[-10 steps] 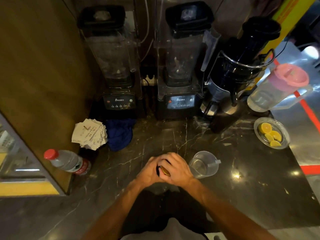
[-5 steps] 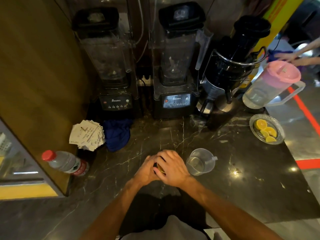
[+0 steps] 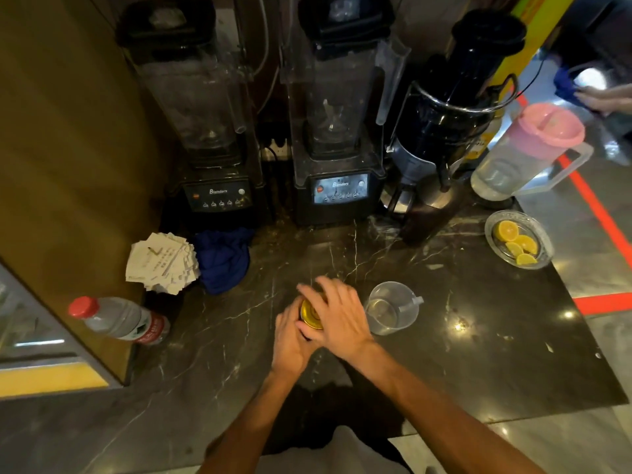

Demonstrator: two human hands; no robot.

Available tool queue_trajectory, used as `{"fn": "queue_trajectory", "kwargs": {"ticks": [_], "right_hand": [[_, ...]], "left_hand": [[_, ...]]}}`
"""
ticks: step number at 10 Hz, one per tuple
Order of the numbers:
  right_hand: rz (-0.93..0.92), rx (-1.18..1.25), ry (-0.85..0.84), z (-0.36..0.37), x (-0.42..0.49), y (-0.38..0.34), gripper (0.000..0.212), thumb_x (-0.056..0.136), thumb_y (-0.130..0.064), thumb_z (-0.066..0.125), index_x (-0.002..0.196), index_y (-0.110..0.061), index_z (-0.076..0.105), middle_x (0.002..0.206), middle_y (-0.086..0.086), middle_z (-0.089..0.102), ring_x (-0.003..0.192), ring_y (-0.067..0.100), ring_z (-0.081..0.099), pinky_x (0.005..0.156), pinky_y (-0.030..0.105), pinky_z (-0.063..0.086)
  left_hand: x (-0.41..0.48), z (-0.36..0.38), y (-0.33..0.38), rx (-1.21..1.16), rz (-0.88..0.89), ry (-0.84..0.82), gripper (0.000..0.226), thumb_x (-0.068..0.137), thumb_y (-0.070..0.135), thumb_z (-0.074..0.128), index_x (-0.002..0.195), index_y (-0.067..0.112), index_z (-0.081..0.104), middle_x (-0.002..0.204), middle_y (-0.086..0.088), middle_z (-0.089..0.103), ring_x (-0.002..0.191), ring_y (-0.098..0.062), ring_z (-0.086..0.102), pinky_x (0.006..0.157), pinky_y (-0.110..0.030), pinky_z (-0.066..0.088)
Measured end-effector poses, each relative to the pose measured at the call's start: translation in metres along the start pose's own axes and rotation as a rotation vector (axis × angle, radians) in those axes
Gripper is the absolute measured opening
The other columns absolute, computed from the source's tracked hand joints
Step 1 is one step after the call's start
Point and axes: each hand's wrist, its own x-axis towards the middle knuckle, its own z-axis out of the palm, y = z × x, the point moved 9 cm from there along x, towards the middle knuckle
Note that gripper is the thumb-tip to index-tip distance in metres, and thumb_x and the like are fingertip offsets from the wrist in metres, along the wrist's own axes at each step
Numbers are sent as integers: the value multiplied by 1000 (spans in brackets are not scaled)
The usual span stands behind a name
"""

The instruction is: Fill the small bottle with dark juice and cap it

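Observation:
A small bottle stands on the dark marble counter (image 3: 478, 354) in front of me, almost wholly hidden by my hands; only its gold cap (image 3: 310, 315) shows. My left hand (image 3: 290, 340) wraps the bottle's body from the left. My right hand (image 3: 337, 316) lies over the cap from the right, its fingers spread across and past the top. A clear, empty measuring cup (image 3: 391, 307) with a small handle stands just right of my hands.
Two black blenders (image 3: 219, 138) (image 3: 338, 131) and a dark juicer (image 3: 455, 107) line the back. A pink-lidded jug (image 3: 526, 155) and a glass dish of orange slices (image 3: 518, 239) sit at right. At left: a blue cloth (image 3: 224, 258), paper slips (image 3: 162, 263), a red-capped water bottle (image 3: 118, 319). Another person's hand (image 3: 605, 97) far right.
My right hand has turned over the cap and its fingers have spread out, so more of the gold cap shows. My left hand keeps its grip.

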Motion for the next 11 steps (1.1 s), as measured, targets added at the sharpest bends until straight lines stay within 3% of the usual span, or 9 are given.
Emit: {"fn": "queue_trajectory", "kwargs": {"ticks": [1, 2, 3, 4, 5, 6, 8, 10, 11], "right_hand": [[378, 105, -39, 1, -24, 11, 83, 79, -59, 68, 145, -18, 39, 132, 11, 43, 112, 24, 44, 90, 36, 45], [471, 332, -166, 16, -28, 8, 81, 86, -48, 67, 152, -25, 25, 142, 5, 30, 124, 22, 31, 102, 32, 39], [234, 379, -306, 16, -12, 6, 73, 91, -33, 67, 152, -34, 27, 152, 0, 27, 135, 23, 23, 113, 43, 32], [10, 523, -610, 24, -7, 5, 79, 90, -2, 62, 150, -43, 29, 162, -13, 6, 148, 15, 1, 120, 44, 15], [-60, 462, -681, 27, -9, 6, 91, 88, 0, 61, 152, -47, 16, 162, -19, -13, 147, 9, -18, 116, 44, 3], [121, 445, -492, 26, -14, 13, 93, 90, -34, 69, 154, -40, 2, 163, -7, -5, 149, 21, -4, 117, 50, 18], [129, 430, -364, 15, -17, 14, 81, 93, -39, 63, 156, -28, 13, 157, 2, 22, 142, 21, 22, 114, 42, 33], [58, 515, -432, 4, -20, 18, 81, 95, -50, 55, 157, -28, 8, 164, 0, 9, 149, 20, 8, 118, 44, 24], [43, 550, -366, -20, -16, 32, 78, 96, -59, 47, 157, -31, 7, 165, -8, 3, 149, 9, -2, 121, 37, 13]], "left_hand": [[-20, 3, 1, -68, -165, 119, 88, 88, 31, 76, 156, 12, 24, 156, -6, 36, 137, -21, 35, 112, -31, 26], [-39, 19, 10, -129, -234, 82, 96, 90, 36, 73, 159, 16, 9, 164, -1, 13, 148, -18, 18, 117, -27, 18], [-53, 24, 13, -318, -247, 46, 91, 82, 10, 82, 150, 7, 21, 154, -18, 30, 138, -29, 43, 113, -36, 43], [-48, 10, 4, -301, -253, 35, 94, 77, 10, 85, 146, 11, 21, 149, -16, 32, 133, -24, 46, 111, -40, 46], [-27, -4, 3, -191, -175, -50, 104, 81, 21, 83, 157, 17, 13, 160, -6, 22, 148, -19, 26, 121, -39, 28], [-12, -4, 10, -197, -56, -148, 88, 83, 17, 81, 153, 22, 28, 154, -4, 40, 143, -15, 40, 118, -37, 37], [-11, -3, -3, -123, -97, -76, 76, 84, 11, 78, 146, 26, 36, 143, -3, 53, 128, -10, 53, 109, -38, 47], [-3, 0, 8, 33, -112, -378, 97, 85, 18, 77, 157, 20, 13, 161, -8, 28, 149, -26, 29, 122, -50, 27], [5, -32, 12, 142, -136, -305, 105, 87, 13, 70, 159, 20, -6, 168, -9, 6, 155, -27, 10, 125, -49, 16]]}}
